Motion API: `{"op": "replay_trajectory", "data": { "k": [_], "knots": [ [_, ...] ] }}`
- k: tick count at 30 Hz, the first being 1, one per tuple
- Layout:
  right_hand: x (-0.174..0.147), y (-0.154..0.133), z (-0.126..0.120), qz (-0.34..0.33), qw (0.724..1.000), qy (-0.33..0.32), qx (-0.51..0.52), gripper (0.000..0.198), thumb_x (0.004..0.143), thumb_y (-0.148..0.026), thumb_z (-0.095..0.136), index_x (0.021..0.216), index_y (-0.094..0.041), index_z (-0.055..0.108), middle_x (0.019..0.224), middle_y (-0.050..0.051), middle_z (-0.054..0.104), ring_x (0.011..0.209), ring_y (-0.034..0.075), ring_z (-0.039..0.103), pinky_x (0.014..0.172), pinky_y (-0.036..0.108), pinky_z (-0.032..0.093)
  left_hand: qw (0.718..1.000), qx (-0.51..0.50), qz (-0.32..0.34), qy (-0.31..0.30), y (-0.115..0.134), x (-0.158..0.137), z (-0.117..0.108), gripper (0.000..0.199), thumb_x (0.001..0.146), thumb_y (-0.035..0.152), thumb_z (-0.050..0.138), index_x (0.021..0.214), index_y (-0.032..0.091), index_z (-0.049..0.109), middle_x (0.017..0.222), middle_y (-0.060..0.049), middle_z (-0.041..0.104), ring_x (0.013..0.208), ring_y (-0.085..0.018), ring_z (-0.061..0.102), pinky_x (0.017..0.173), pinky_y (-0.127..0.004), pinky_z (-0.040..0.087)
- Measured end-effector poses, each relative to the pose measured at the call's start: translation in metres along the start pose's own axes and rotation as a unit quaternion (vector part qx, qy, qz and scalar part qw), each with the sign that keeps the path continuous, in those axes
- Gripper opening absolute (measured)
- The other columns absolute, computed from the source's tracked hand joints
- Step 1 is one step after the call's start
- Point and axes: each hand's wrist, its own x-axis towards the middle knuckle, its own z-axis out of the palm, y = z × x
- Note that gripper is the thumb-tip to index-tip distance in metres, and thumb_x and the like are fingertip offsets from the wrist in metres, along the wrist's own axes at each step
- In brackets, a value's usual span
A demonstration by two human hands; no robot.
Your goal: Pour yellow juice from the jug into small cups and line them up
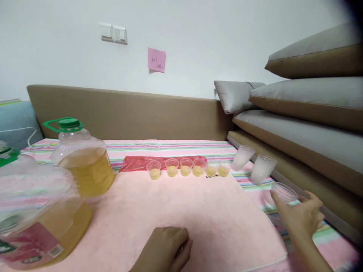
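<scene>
Pale wall (193,45) is filling the upper part of the frame, bearing a pink note (156,60) and white switches (106,31), while a brown headboard (127,115) is running below it and grey-and-brown cushions (306,92) are piling up along the right edge. Across the middle, a striped sheet (170,145) is lying under a pink cloth (136,215). Six small cups (185,168), each holding pale yellow liquid, are standing in a row near the centre, with red plastic film (138,163) lying just behind them. Two large bottles of amber liquid are occupying the left side: a rear bottle (90,168) with a green cap, and a front bottle (76,219) partly overlapping it. At the lower right, the right hand (306,215) is pinching a clear cup (285,192) in its grip, thumb pressing near the rim; blur is hiding whether others are nesting inside. Two leaning cup stacks (263,170) are sitting just above it. At bottom centre, the left hand (167,247) is hovering or resting over the cloth, its grip folding together, fingers curling inward.
</scene>
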Motion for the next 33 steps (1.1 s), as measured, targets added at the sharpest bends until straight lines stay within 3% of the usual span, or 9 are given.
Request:
{"op": "replay_trajectory", "data": {
  "k": [5,8,12,18,22,25,29,33],
  "knots": [
    [0.003,0.004,0.002,0.003,1.000,0.017,0.005,0.111,0.058,-0.062,0.091,0.148,-0.015,0.043,0.119,0.029,0.062,0.121,0.060,0.046,0.096,0.070,0.038,1.000,-0.001,0.003,0.011,-0.002,-0.001,0.004,0.023,0.096,0.024,0.042,0.074,0.021,0.044,0.076,0.001,0.069,0.064,-0.013,0.058,0.059,-0.027,0.030],
    [-0.001,-0.004,-0.002,-0.012,0.999,0.045,0.021,0.113,0.055,-0.075,0.083,0.143,-0.016,0.045,0.117,0.028,0.063,0.121,0.060,0.046,0.100,0.074,0.036,1.000,-0.007,0.013,0.027,-0.002,-0.001,0.004,0.024,0.096,0.023,0.043,0.073,0.021,0.042,0.074,0.002,0.067,0.061,-0.012,0.056,0.059,-0.027,0.030],
    [-0.019,-0.031,-0.013,-0.095,0.987,0.073,0.109,0.117,0.052,-0.082,0.079,0.141,-0.015,0.045,0.116,0.026,0.062,0.117,0.055,0.052,0.098,0.074,0.042,0.999,-0.012,0.012,0.040,-0.003,0.000,0.001,0.025,0.096,0.023,0.043,0.071,0.021,0.039,0.069,0.003,0.065,0.057,-0.011,0.052,0.057,-0.027,0.029],
    [-0.076,-0.097,-0.021,-0.271,0.901,-0.017,0.338,0.097,0.073,-0.057,0.087,0.144,-0.017,0.034,0.126,0.020,0.055,0.116,0.039,0.060,0.096,0.057,0.050,0.998,-0.005,0.004,0.064,-0.006,-0.001,0.003,0.028,0.099,0.028,0.040,0.072,0.021,0.042,0.069,0.001,0.065,0.059,-0.013,0.055,0.057,-0.028,0.030],
    [-0.132,-0.142,-0.024,-0.332,0.839,-0.105,0.419,0.085,0.082,-0.039,0.088,0.144,-0.019,0.034,0.132,0.020,0.052,0.119,0.038,0.057,0.099,0.056,0.046,0.991,-0.050,-0.025,0.123,-0.011,-0.007,0.000,0.030,0.101,0.041,0.043,0.079,0.022,0.049,0.072,0.000,0.064,0.063,-0.015,0.059,0.058,-0.028,0.036],
    [-0.172,-0.166,-0.029,-0.333,0.817,-0.175,0.436,0.070,0.086,-0.034,0.085,0.141,-0.019,0.044,0.130,0.018,0.054,0.119,0.038,0.056,0.101,0.058,0.045,0.972,-0.110,-0.025,0.206,-0.019,-0.012,-0.006,0.024,0.100,0.048,0.049,0.099,0.024,0.053,0.086,-0.001,0.064,0.074,-0.017,0.061,0.066,-0.030,0.045],
    [-0.206,-0.179,-0.035,-0.350,0.790,-0.259,0.432,0.053,0.090,-0.034,0.081,0.134,-0.019,0.054,0.125,0.014,0.056,0.114,0.037,0.056,0.096,0.056,0.049,0.930,-0.149,-0.012,0.335,-0.032,-0.018,-0.014,0.055,0.091,0.066,0.059,0.129,0.030,0.041,0.120,-0.007,0.057,0.099,-0.023,0.060,0.079,-0.039,0.054],
    [-0.219,-0.176,-0.034,-0.439,0.743,-0.253,0.438,0.065,0.097,-0.021,0.073,0.151,-0.023,0.037,0.135,0.014,0.051,0.122,0.036,0.051,0.098,0.058,0.047,0.915,-0.130,-0.012,0.383,-0.034,-0.018,-0.016,0.082,0.079,0.071,0.074,0.139,0.032,0.033,0.138,-0.013,0.047,0.123,-0.032,0.054,0.096,-0.054,0.056]
  ]
}}
